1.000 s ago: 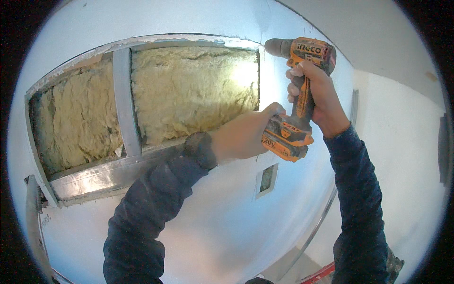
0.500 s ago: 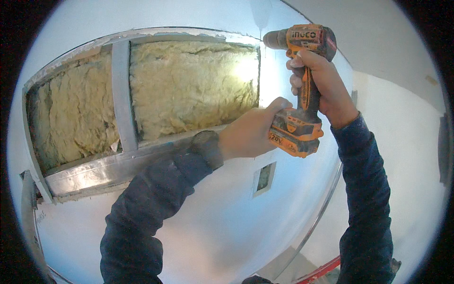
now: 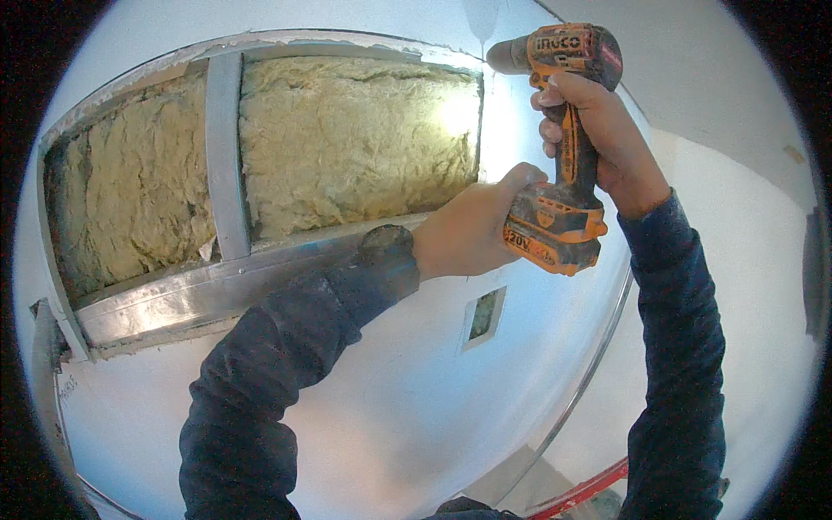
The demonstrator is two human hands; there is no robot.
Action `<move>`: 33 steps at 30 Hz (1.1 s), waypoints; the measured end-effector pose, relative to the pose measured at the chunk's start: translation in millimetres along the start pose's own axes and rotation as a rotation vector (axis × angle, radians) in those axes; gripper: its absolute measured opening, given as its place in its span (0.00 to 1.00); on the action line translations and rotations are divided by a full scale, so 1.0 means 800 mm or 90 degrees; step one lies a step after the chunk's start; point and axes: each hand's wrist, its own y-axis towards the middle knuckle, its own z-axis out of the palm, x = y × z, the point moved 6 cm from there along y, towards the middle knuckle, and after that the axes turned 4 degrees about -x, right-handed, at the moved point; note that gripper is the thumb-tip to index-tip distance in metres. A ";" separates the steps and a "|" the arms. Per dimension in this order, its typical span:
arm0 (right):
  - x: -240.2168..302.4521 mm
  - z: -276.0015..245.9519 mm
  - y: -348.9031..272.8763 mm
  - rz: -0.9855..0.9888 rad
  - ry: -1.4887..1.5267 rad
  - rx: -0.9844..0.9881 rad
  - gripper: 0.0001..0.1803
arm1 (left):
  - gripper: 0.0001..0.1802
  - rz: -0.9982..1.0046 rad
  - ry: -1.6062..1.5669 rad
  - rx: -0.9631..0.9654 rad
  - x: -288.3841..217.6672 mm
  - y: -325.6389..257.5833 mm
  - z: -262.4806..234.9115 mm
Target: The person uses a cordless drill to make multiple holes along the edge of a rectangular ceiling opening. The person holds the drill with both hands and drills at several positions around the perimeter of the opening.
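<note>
My right hand (image 3: 607, 130) is wrapped round the grip of an orange and black cordless drill (image 3: 568, 52), with fingers at the trigger. The drill is raised, its chuck (image 3: 510, 55) pointing left at the upper right corner of a wall opening; whether a bit touches the wall cannot be seen. At the drill's base, my left hand (image 3: 468, 230) holds the battery pack (image 3: 550, 247). Its thumb lies along the top edge and its other fingers are hidden. A bright light falls on the yellowish insulation (image 3: 355, 143) beside the chuck.
A metal stud (image 3: 227, 156) divides the opening, and a shiny metal channel (image 3: 165, 299) runs along its bottom. Lower on the white wall (image 3: 373, 407) is a small rectangular cutout (image 3: 485, 316). A red curved bar (image 3: 581, 490) shows at the bottom right.
The opening, hands and drill all sit slightly higher in the picture, as the view has shifted. The chuck remains by the same corner, and both hands keep their hold.
</note>
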 end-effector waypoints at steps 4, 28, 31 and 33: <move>0.001 -0.001 0.002 -0.002 -0.011 0.003 0.19 | 0.37 -0.005 -0.001 -0.011 -0.001 0.000 0.000; 0.007 0.004 0.005 0.007 -0.022 -0.003 0.22 | 0.34 0.004 0.013 -0.024 -0.006 0.002 -0.006; 0.010 0.009 0.004 0.008 -0.023 -0.005 0.21 | 0.35 -0.006 0.016 -0.015 -0.010 0.004 -0.007; 0.010 0.010 0.003 0.005 -0.013 -0.015 0.17 | 0.35 -0.003 0.013 -0.027 -0.013 0.004 -0.007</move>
